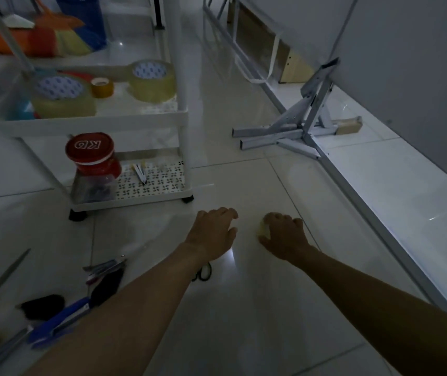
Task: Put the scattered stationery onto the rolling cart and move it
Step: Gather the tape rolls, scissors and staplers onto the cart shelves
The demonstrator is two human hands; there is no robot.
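Red jar lid (90, 146) on rolling cart (146, 198) bottom shelf reads "KB"; right hand (284, 234) cupped over pale tape roll (264, 229), mostly hidden; left hand (212, 232) spread, empty; black scissors (203, 272) part-hidden under left wrist.

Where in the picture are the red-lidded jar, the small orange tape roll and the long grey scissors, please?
red-lidded jar (90, 148): head view, on the red lid.
small orange tape roll (102, 88): head view, on its outer side.
long grey scissors (8, 272): head view, on the blades.
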